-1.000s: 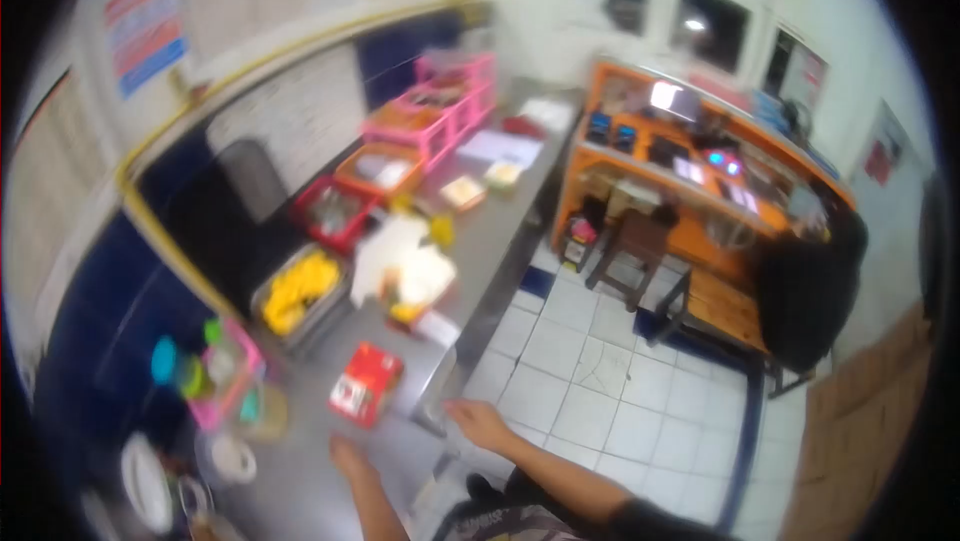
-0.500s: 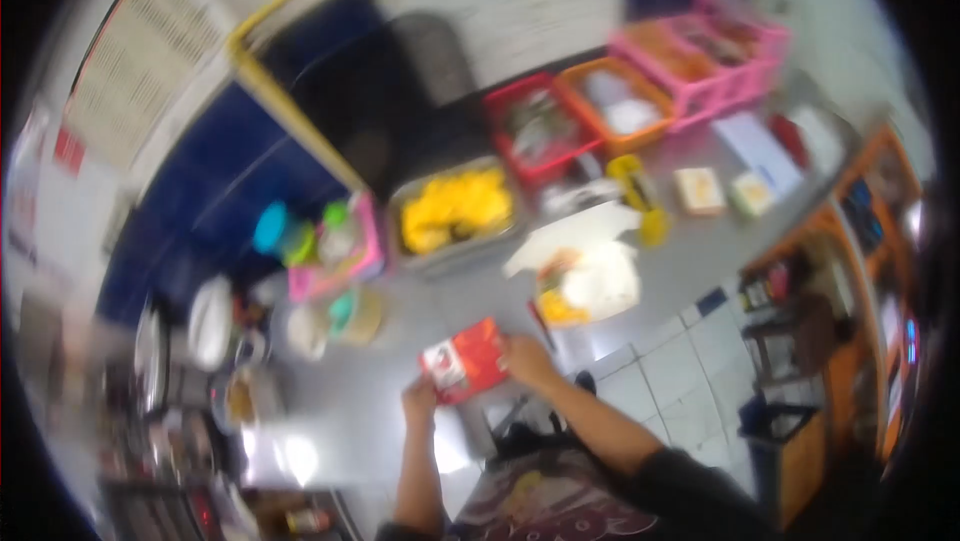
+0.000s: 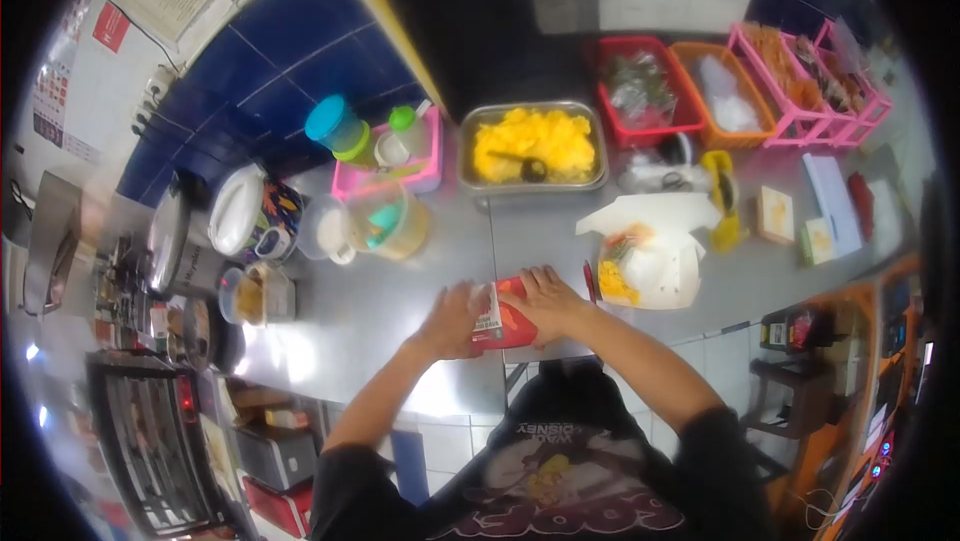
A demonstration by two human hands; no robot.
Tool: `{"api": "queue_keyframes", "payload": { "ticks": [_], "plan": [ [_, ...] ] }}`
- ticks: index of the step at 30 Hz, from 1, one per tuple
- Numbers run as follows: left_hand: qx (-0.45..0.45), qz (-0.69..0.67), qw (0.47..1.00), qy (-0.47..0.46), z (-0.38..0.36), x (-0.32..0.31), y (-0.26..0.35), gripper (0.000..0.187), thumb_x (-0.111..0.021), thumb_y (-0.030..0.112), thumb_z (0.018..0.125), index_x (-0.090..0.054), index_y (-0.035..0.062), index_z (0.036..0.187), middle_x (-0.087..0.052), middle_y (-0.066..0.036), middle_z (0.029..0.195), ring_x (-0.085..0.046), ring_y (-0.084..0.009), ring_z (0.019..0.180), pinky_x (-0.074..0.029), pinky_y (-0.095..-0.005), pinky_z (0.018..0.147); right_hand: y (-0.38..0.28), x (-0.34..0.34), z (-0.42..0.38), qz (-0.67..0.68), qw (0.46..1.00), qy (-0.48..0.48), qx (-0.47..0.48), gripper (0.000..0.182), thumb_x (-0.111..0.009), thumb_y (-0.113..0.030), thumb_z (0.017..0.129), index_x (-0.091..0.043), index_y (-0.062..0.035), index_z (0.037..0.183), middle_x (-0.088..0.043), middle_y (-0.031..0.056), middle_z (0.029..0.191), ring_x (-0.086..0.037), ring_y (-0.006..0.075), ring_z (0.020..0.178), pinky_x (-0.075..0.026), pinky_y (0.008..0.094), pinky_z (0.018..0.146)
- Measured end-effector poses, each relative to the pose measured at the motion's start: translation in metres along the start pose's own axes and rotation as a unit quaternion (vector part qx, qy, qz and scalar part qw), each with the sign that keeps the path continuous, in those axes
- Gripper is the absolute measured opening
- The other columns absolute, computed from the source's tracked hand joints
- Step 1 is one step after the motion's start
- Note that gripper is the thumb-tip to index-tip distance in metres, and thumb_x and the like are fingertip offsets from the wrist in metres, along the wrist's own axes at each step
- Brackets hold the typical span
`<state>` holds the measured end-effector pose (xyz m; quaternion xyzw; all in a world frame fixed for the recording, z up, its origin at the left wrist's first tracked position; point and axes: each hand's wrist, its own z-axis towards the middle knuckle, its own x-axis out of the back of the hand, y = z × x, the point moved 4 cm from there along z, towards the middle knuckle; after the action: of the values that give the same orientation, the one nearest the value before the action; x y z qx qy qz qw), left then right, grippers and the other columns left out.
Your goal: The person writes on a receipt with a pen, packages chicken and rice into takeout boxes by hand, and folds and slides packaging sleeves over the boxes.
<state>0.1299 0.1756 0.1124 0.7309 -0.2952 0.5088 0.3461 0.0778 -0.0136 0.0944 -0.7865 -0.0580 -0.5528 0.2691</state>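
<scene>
A small red printed box (image 3: pixel 515 326) with a white lettered panel lies at the front edge of the steel counter. My left hand (image 3: pixel 452 319) is pressed along its left side, fingers pointing away from me. Over its right side and top lies my right hand (image 3: pixel 545 303), fingers bent round the edge. Just right of my right hand is an open white food carton (image 3: pixel 665 276) holding yellow food and some reddish-brown pieces. A thin dark red object (image 3: pixel 590 281) stands between that hand and the carton.
Behind is a steel tray (image 3: pixel 475 181) of yellow food with a dark utensil. Red (image 3: pixel 690 126), orange (image 3: pixel 765 131) and pink (image 3: pixel 800 131) baskets line the back right. Plastic tubs (image 3: pixel 405 231) and a pink caddy (image 3: pixel 432 166) stand left. A yellow tape dispenser-like object (image 3: pixel 722 201) lies right.
The red box came down and nearer to me, onto the counter's front edge. My hands moved from pinching its sides to lying over them. The camera view has turned and steadied.
</scene>
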Motion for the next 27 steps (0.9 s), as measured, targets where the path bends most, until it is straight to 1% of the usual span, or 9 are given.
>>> {"api": "queue_keyframes", "payload": {
  "ticks": [2,11,14,16,17,19,20,24,27],
  "plan": [
    [-0.003,-0.009,1.0,-0.029,-0.005,-0.004,-0.003,0.104,-0.083,0.036,0.068,-0.03,0.0176,0.155,-0.034,-0.028,0.149,-0.037,-0.0451,0.138,-0.034,-0.0514,0.114,-0.004,-0.009,-0.004,-0.001,1.0,0.011,0.007,0.107,-0.088,-0.04,0.06,-0.037,-0.0205,0.152,-0.036,0.0316,0.148,-0.032,0.0474,0.14,-0.021,0.0595,0.118],
    [-0.079,-0.081,0.993,0.032,-0.011,0.0,-0.008,0.092,-0.085,0.034,0.069,-0.043,0.0216,0.15,-0.039,-0.03,0.145,-0.043,-0.0468,0.132,-0.04,-0.0504,0.11,-0.002,-0.022,-0.015,-0.025,0.986,0.159,0.034,0.088,-0.082,-0.05,0.067,-0.048,-0.0292,0.145,-0.041,0.0287,0.143,-0.042,0.0449,0.132,-0.03,0.056,0.113],
    [-0.093,-0.202,0.97,0.098,-0.014,-0.013,-0.026,0.091,-0.085,0.03,0.073,-0.041,0.0154,0.152,-0.037,-0.028,0.15,-0.042,-0.0424,0.136,-0.039,-0.0481,0.11,-0.016,-0.037,-0.024,0.003,0.973,0.229,-0.018,0.08,-0.075,-0.06,0.071,-0.052,-0.0301,0.142,-0.043,0.0266,0.138,-0.043,0.0435,0.129,-0.038,0.0569,0.102],
    [0.06,-0.572,0.799,0.172,-0.026,-0.071,-0.042,0.082,-0.08,0.025,0.082,-0.04,0.0041,0.15,-0.035,-0.023,0.154,-0.043,-0.0343,0.138,-0.04,-0.0439,0.11,-0.029,-0.053,-0.033,0.043,0.966,0.248,-0.054,0.082,-0.076,-0.058,0.071,-0.05,-0.0301,0.143,-0.039,0.0274,0.141,-0.041,0.0468,0.128,-0.038,0.0597,0.103],
    [0.216,-0.709,0.647,0.18,-0.032,-0.087,-0.038,0.056,-0.064,0.034,0.098,-0.051,-0.0038,0.137,-0.052,-0.016,0.142,-0.056,-0.0255,0.124,-0.05,-0.04,0.097,-0.035,-0.06,-0.038,0.054,0.964,0.249,-0.079,0.082,-0.077,-0.056,0.071,-0.049,-0.0301,0.144,-0.037,0.0281,0.142,-0.04,0.0477,0.129,-0.04,0.0593,0.103],
    [0.272,-0.672,0.684,0.081,-0.042,-0.076,-0.015,0.076,-0.037,0.065,0.101,-0.055,0.0006,0.137,-0.068,-0.011,0.115,-0.062,-0.0224,0.116,-0.047,-0.0379,0.098,-0.047,-0.072,-0.047,0.078,0.961,0.232,-0.126,0.082,-0.077,-0.052,0.072,-0.047,-0.0301,0.145,-0.035,0.0295,0.145,-0.037,0.0495,0.133,-0.043,0.0587,0.103],
    [0.324,-0.651,0.683,0.074,-0.049,-0.093,-0.015,0.074,-0.038,0.064,0.101,-0.06,-0.0014,0.129,-0.07,-0.011,0.108,-0.067,-0.0209,0.103,-0.053,-0.0377,0.089,-0.052,-0.076,-0.05,0.086,0.96,0.23,-0.137,0.083,-0.078,-0.05,0.072,-0.046,-0.0301,0.146,-0.033,0.0303,0.146,-0.035,0.0504,0.134,-0.044,0.0584,0.103],
    [0.258,-0.707,0.654,0.075,-0.035,-0.056,0.015,0.067,-0.041,0.059,0.102,-0.059,-0.002,0.125,-0.07,-0.013,0.106,-0.071,-0.021,0.087,-0.061,-0.0337,0.071,-0.062,-0.077,-0.072,0.1,0.956,0.242,-0.13,0.082,-0.079,-0.044,0.072,-0.046,-0.0309,0.146,-0.034,0.0294,0.146,-0.034,0.0493,0.135,-0.047,0.0528,0.103],
    [0.229,-0.762,0.606,-0.001,-0.037,-0.094,0.006,0.057,-0.049,0.047,0.103,-0.054,-0.002,0.13,-0.069,-0.014,0.11,-0.072,-0.0232,0.09,-0.061,-0.0345,0.072,-0.064,-0.073,-0.084,0.106,0.951,0.269,-0.111,0.083,-0.08,-0.043,0.071,-0.046,-0.0314,0.146,-0.034,0.0278,0.145,-0.033,0.0482,0.136,-0.048,0.0489,0.103]
  ]
}}
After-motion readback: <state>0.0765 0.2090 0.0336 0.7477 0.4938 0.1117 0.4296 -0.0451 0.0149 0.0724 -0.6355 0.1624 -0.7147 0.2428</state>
